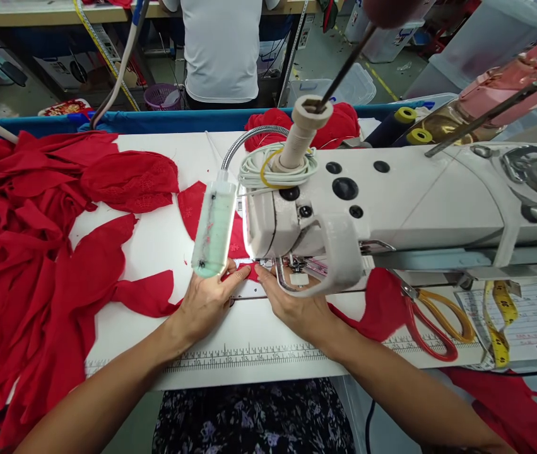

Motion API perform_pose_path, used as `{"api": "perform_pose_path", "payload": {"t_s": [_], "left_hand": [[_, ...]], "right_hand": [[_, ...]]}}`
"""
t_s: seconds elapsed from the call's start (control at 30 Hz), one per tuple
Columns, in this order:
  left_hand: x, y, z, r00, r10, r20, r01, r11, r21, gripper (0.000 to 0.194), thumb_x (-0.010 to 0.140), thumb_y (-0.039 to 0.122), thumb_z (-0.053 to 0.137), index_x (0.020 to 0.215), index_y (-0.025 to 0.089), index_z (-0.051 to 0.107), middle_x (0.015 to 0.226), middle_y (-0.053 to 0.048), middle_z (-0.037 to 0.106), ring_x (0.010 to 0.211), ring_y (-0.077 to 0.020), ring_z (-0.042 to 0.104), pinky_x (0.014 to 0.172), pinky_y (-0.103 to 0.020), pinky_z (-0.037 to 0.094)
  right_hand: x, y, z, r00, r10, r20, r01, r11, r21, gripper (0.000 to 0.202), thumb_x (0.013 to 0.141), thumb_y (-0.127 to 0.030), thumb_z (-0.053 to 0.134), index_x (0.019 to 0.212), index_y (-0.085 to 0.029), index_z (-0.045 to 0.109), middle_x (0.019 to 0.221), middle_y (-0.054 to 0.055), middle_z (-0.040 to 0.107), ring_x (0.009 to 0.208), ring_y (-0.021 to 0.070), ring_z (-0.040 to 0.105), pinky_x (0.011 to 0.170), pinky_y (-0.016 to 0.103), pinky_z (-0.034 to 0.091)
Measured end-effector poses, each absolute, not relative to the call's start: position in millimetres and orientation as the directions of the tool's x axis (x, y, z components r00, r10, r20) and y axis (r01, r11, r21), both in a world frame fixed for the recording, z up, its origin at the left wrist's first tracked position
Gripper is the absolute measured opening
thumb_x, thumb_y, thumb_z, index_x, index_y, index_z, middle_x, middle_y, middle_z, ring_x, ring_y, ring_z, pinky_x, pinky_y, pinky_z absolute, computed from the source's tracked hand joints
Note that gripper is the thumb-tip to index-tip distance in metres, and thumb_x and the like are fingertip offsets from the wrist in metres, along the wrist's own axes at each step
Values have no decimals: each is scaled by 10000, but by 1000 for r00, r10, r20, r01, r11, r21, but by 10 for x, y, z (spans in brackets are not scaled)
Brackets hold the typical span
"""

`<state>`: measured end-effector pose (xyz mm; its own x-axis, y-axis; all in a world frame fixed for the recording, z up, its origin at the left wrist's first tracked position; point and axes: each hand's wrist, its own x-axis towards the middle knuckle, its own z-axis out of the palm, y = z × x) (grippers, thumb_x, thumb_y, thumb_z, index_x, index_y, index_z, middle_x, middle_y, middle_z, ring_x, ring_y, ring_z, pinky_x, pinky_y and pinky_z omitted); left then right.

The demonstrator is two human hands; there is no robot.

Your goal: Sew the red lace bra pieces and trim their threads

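A small strip of red fabric [248, 272] lies on the white sewing table, just left of the sewing machine's [419, 202] needle area. My left hand [206, 302] pinches its left end between thumb and fingers. From the other side my right hand [296, 309] grips the strip at its fingertips, partly hidden behind the machine's white guard. Behind my left fingers, another red piece [192, 205] runs under the pale green lamp [212, 230]. The presser foot [296, 265] is close beside my right fingers. Whether the strip lies beneath it cannot be seen.
A large heap of red fabric [36, 252] covers the table's left side. Orange-handled scissors [431, 321] lie right of my right forearm, near a yellow tape measure [500, 321]. A printed ruler [249, 356] runs along the front edge. Another person [221, 50] sits beyond.
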<state>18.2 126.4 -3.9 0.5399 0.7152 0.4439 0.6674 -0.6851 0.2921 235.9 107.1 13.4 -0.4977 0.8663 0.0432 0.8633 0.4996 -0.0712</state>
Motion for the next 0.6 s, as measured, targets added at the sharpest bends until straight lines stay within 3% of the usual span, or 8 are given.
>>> {"api": "perform_pose_path", "payload": {"t_s": [0.17, 0.27, 0.4, 0.6], "left_hand": [[196, 1277, 13, 560, 712, 424, 690, -684, 236, 462, 824, -36, 477, 1199, 189, 625, 866, -44, 633, 748, -185, 540, 708, -337, 384], [202, 1275, 34, 559, 733, 389, 719, -661, 213, 399, 842, -25, 492, 1116, 204, 670, 835, -38, 610, 747, -183, 522, 723, -340, 371], [192, 1270, 33, 561, 746, 359, 731, -650, 208, 384, 863, -8, 500, 1109, 231, 672, 881, -33, 611, 791, -180, 530, 766, -353, 369], [196, 1210, 146, 575, 763, 297, 767, -628, 128, 439, 862, 26, 512, 1198, 266, 658, 1027, -71, 625, 916, -224, 537, 805, -387, 381]], "right_hand": [[2334, 1075, 30, -501, 837, 218, 856, 517, -17, 401, 964, -146, 449, 1323, -184, 622, 884, 123, 707, 874, 240, 606, 615, 324, 441], [2321, 1095, -25, -499, 796, 343, 846, 533, -7, 340, 963, -168, 503, 1264, -160, 660, 770, 98, 684, 890, 236, 595, 649, 325, 409], [2300, 1114, -2, -510, 792, 335, 835, 550, -31, 302, 994, -214, 477, 1211, -150, 677, 696, 67, 651, 847, 226, 576, 701, 352, 370], [2285, 1120, 70, -518, 786, 338, 823, 566, -55, 267, 1006, -217, 458, 1136, -154, 682, 798, 48, 677, 814, 203, 545, 758, 366, 320]]}}
